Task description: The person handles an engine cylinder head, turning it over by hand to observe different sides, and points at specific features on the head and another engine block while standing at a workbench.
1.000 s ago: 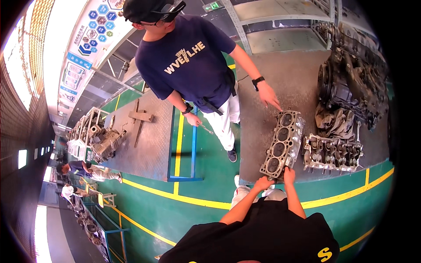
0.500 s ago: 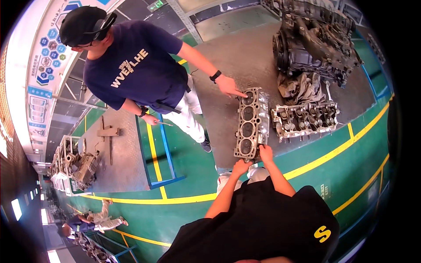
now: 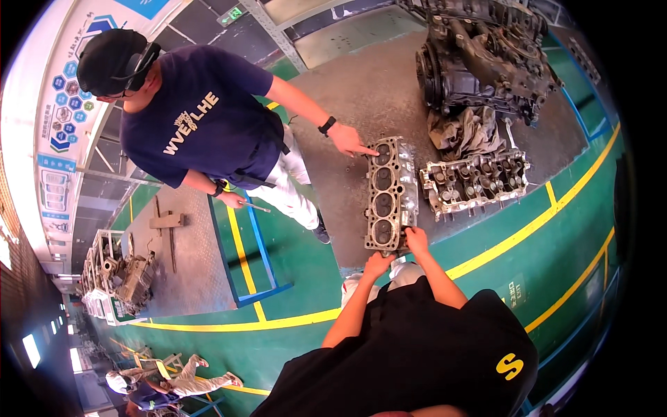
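Note:
A grey metal cylinder head [image 3: 382,189] lies lengthwise on the dark metal workbench [image 3: 368,76], its row of round combustion chambers facing up. Both of my hands are at its near end. My left hand [image 3: 379,264] is closed on the near left corner, its fingertips partly hidden. On the near right corner, my right hand [image 3: 417,241] is closed with bent fingers around the edge. A co-worker's hand [image 3: 349,139] points with one finger at the farthest chamber. The co-worker's other hand [image 3: 231,199] holds a thin metal rod-like tool [image 3: 257,206].
To the right lies a second cylinder head [image 3: 476,182], valve gear upward. Behind it are a crumpled brown cloth [image 3: 467,132] and a large dark engine [image 3: 486,62]. The co-worker [image 3: 208,118] stands at the bench's left side. Another bench [image 3: 191,257] stands farther left.
The bench and co-worker have shifted slightly left in view. My hands keep their place on the cylinder head. The co-worker's finger still points at the far chamber. A distant person at lower left has moved.

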The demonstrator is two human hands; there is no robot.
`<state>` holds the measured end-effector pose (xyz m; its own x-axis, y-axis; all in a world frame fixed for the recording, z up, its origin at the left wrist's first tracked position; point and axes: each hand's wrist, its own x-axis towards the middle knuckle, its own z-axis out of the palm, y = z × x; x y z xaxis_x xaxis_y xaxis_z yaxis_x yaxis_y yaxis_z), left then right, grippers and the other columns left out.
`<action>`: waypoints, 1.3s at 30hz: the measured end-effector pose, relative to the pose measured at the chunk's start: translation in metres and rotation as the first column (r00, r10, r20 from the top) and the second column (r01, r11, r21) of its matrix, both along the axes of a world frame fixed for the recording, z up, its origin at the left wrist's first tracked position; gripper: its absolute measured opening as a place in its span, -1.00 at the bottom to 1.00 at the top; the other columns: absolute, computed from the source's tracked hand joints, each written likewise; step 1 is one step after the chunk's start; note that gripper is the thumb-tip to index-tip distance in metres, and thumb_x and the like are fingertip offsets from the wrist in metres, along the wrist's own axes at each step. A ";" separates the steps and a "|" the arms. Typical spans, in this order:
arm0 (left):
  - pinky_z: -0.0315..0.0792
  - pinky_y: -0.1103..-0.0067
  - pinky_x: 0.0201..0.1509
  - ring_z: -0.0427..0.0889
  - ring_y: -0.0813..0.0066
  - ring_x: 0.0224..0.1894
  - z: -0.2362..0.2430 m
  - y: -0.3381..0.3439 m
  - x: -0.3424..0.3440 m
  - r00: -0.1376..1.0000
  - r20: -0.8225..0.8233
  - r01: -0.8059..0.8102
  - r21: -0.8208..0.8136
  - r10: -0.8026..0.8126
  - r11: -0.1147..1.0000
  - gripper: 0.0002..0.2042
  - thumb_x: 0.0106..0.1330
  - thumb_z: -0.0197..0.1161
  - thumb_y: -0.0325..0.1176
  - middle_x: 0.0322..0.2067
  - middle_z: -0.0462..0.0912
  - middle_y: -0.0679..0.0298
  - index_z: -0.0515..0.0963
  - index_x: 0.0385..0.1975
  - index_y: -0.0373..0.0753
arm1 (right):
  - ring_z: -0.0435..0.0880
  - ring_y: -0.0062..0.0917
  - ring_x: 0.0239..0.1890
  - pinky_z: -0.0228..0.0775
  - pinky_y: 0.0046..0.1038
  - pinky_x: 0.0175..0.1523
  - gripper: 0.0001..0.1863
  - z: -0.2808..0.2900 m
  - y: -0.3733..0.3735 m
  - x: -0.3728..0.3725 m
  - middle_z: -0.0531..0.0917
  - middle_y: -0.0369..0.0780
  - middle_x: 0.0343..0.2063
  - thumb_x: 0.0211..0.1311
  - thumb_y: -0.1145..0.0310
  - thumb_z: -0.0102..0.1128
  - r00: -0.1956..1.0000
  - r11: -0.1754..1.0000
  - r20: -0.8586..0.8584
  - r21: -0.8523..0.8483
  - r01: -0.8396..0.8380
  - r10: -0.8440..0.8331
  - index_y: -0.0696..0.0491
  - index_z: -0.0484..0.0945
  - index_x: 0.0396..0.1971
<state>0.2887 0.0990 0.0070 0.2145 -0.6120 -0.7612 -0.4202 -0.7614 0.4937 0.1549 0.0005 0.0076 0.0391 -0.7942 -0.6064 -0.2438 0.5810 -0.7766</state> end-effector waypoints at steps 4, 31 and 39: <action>0.29 0.30 0.02 0.43 -0.06 -0.05 0.001 -0.001 -0.001 0.999 0.035 -0.003 -0.010 0.003 1.000 -0.31 -0.07 0.13 0.16 -0.17 0.46 -0.20 0.41 -0.19 -0.46 | 0.49 -0.53 -0.68 0.32 -0.46 -0.52 -0.70 -0.008 -0.002 0.000 0.52 -0.19 -0.71 0.02 0.27 -0.02 1.000 1.000 -0.006 0.024 0.014 -0.014 0.24 0.51 -0.54; 0.45 0.43 -0.31 0.61 0.23 -0.47 0.017 -0.004 0.000 0.996 -0.066 -0.053 -0.003 0.053 0.999 -0.46 -0.10 0.22 0.02 -0.52 0.59 0.02 0.49 -0.41 -0.47 | 0.55 -0.37 -0.61 0.35 -0.38 -0.49 -0.71 -0.003 -0.014 -0.004 0.55 -0.08 -0.66 -0.05 0.31 -0.03 0.997 0.984 0.010 0.158 -0.083 0.082 0.28 0.51 -0.54; 0.44 0.41 -0.23 0.61 0.22 -0.46 0.015 -0.004 0.004 0.999 -0.002 -0.038 -0.051 0.038 0.998 -0.53 -0.13 0.20 0.02 -0.64 0.58 0.09 0.52 -0.63 -0.40 | 0.48 -0.02 -0.15 0.28 -0.23 -0.06 -0.54 0.029 -0.018 0.004 0.52 0.15 -0.31 -0.04 0.16 -0.07 0.899 0.955 -0.324 0.058 -0.292 0.295 0.29 0.51 -0.34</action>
